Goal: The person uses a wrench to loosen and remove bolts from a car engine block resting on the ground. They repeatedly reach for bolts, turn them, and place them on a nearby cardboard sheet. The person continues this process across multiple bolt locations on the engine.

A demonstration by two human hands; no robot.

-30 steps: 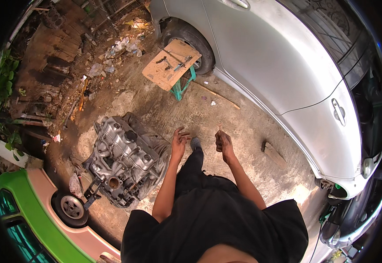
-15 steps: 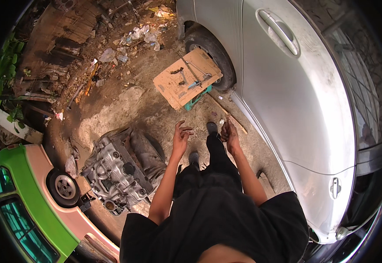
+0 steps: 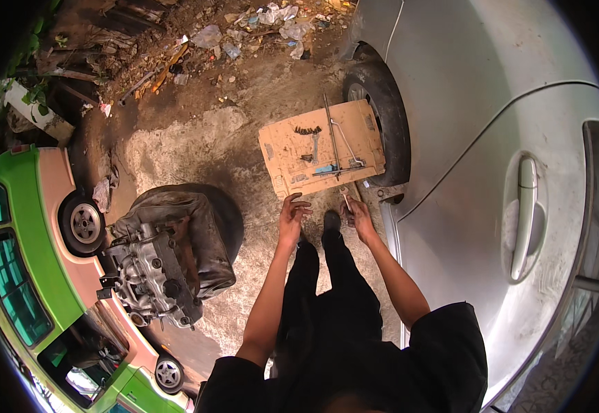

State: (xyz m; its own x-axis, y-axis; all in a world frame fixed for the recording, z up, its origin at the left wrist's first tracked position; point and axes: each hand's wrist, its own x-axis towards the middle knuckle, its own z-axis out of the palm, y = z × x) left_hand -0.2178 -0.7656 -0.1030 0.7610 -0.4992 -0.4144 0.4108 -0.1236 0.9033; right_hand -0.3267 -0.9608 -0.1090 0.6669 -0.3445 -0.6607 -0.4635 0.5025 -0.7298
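Both hands are now held out just short of the low wooden desk [image 3: 321, 146], which has been closed on over the last second; a second ago it lay well ahead, beside the car's wheel, and half a second ago it was still a stride off. The left hand [image 3: 291, 217] is seen with its grip open and empty, fingers spread, just below the desk's near edge. The right hand [image 3: 360, 215] is curled around a slim metal tool [image 3: 347, 201], apparently a small wrench, though at this size its kind cannot be told for certain; the tool is held upright, its tip near the desk's near right corner. One dark shoe [image 3: 331, 221] is planted on the dirt floor [image 3: 196, 148] between the two hands.

On the desk, several spanners and a long thin rod [image 3: 332, 134] are laid out. To the left, an engine block [image 3: 149, 272] has fallen behind, resting on a dark cloth beside a green and pink vehicle [image 3: 20, 227]. A silver car [image 3: 492, 138] fills the right, its tyre [image 3: 382, 113] touching the desk's far side. The approach suggests that work at the tools is about to be taken up.
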